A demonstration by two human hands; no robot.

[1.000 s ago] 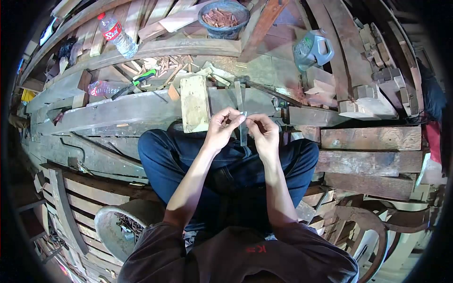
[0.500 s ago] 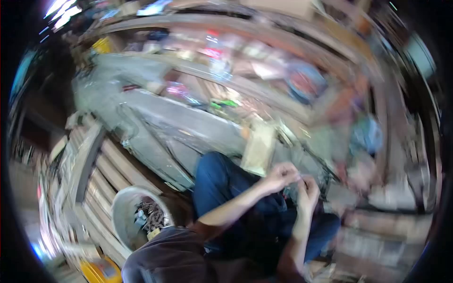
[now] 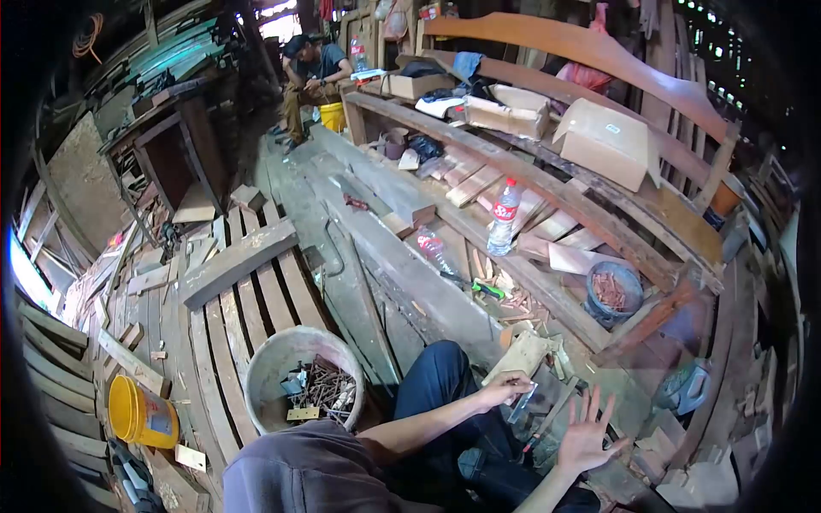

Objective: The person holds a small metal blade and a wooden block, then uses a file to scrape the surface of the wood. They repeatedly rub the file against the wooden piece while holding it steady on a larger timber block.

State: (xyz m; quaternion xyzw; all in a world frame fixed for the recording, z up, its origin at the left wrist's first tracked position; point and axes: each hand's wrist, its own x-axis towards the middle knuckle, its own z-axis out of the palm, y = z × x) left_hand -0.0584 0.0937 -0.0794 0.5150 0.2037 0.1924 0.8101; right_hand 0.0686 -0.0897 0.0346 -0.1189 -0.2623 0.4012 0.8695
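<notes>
Metal strip [image 3: 522, 401] pinched in the left hand [image 3: 503, 390] in the head view, above the knee, just near of a wooden block [image 3: 522, 355]. Right hand [image 3: 587, 438] is open with fingers spread, holding nothing, right of the strip. Grey bucket [image 3: 272, 363] with nails sits near left, yellow bucket [image 3: 141, 416] further left. Water bottle [image 3: 503, 218] stands on the far planks. Another person [image 3: 312, 73] crouches far back.

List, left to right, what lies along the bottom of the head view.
yellow bucket → grey tub with nails in it → left hand, pinching a metal strip → right hand, open with fingers spread → plastic jug
</notes>
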